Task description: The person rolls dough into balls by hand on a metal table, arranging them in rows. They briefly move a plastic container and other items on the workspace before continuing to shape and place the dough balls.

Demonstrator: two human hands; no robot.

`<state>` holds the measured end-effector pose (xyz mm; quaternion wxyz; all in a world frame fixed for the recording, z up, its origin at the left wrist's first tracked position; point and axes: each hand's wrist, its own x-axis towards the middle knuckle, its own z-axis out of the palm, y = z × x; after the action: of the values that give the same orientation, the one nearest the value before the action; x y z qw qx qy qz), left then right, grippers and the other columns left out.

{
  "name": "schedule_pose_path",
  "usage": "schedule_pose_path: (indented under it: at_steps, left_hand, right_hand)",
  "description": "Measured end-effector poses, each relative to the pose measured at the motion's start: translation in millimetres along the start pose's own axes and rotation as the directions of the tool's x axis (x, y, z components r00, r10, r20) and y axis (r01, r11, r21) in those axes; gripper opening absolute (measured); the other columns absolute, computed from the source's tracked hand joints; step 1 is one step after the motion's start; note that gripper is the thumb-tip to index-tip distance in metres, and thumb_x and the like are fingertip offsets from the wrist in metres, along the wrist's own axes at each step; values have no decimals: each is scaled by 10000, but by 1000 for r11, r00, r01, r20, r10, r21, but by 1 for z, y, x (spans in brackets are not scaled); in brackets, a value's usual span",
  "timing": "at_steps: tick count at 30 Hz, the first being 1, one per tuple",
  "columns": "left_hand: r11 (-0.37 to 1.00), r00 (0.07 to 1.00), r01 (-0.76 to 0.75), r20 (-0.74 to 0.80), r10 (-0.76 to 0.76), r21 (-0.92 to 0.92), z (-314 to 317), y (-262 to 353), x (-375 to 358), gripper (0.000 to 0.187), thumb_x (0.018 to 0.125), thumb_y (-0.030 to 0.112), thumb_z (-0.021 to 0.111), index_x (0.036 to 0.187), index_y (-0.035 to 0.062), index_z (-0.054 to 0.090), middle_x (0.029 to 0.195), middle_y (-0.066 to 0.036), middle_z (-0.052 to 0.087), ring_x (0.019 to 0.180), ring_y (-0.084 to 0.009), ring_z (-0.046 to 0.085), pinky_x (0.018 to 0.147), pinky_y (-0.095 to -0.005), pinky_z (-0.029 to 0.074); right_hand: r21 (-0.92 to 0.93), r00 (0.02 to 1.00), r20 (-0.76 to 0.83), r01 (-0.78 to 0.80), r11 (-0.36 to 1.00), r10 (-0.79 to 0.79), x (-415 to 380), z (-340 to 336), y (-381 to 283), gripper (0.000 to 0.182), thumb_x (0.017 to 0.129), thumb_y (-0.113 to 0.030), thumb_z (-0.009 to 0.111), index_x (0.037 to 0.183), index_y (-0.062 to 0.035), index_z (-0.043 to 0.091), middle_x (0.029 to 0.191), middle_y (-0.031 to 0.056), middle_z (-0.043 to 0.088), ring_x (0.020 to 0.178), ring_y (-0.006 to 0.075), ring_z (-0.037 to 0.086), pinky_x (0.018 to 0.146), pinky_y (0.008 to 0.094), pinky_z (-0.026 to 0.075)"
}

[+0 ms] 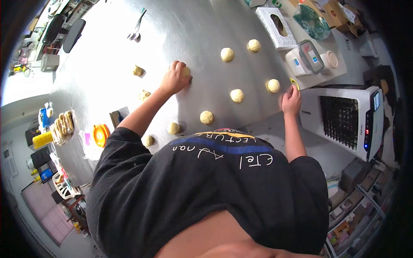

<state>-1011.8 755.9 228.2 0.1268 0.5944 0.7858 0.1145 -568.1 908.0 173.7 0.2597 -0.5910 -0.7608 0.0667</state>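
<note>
My left hand (pixel 174 78) is curled around a pale dough ball (pixel 186 72) on the metal table (pixel 193 43). At the table's right edge, my right hand (pixel 291 101) pinches a thin yellow-green object (pixel 294 83), mostly hidden by the fingers. Close to it lies a round dough ball (pixel 273 85). Several more balls are spread over the table, among them one (pixel 237 95) between my hands and one (pixel 207 117) near my shirt. Left of my left hand sit two rougher dough pieces, one (pixel 137 70) further back and one (pixel 144 95) beside my forearm.
Metal spoons (pixel 137 32) lie at the back left. A lidded plastic container (pixel 304 59) and a white box (pixel 276 28) stand at the right, above a white air cooler (pixel 344 120). An orange round item (pixel 101 135) and bagged goods (pixel 63 127) are at the left.
</note>
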Motion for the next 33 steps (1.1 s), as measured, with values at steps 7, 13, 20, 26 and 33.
schedule_pose_path:
  at_steps: [7,13,20,26,33]
  left_hand:
    - [948,945,-310,-87,316,72,13,-11,11,454,780,358,710,1094,64,561,1176,-141,492,1118,-307,459,964,-412,419]
    - [911,914,-401,-115,390,-93,20,-26,34,255,732,283,716,847,76,622,975,-98,577,982,-288,524,893,-384,440]
    - [988,978,-156,-142,154,-3,22,-8,36,207,749,270,671,799,71,644,928,-117,605,952,-299,543,866,-385,449]
    - [987,986,157,66,-154,-38,9,6,13,449,746,346,691,1069,51,589,1194,-211,458,1174,-366,397,981,-447,379]
    - [974,978,-194,94,184,113,-3,5,13,440,781,336,691,1120,83,571,1240,-137,465,1192,-324,410,1001,-418,395]
  right_hand:
    - [-64,998,38,-45,997,48,2,0,-1,441,770,-187,522,1196,-75,508,1145,177,570,1061,365,532,916,440,420]
    - [-58,998,37,-47,997,49,2,2,0,440,773,-184,508,1198,-73,512,1150,168,570,1069,366,528,924,430,419]
    - [-57,997,43,-57,997,59,2,-5,-7,439,762,-178,515,1186,-64,516,1148,171,568,1059,367,531,911,433,426]
    - [-59,996,59,-62,996,66,2,-5,-4,448,754,-182,528,1185,-64,516,1123,168,575,1040,364,539,900,433,433]
    - [-24,998,33,-58,998,59,0,-1,-2,450,762,-186,535,1195,-65,513,1141,167,571,1062,359,531,914,432,425]
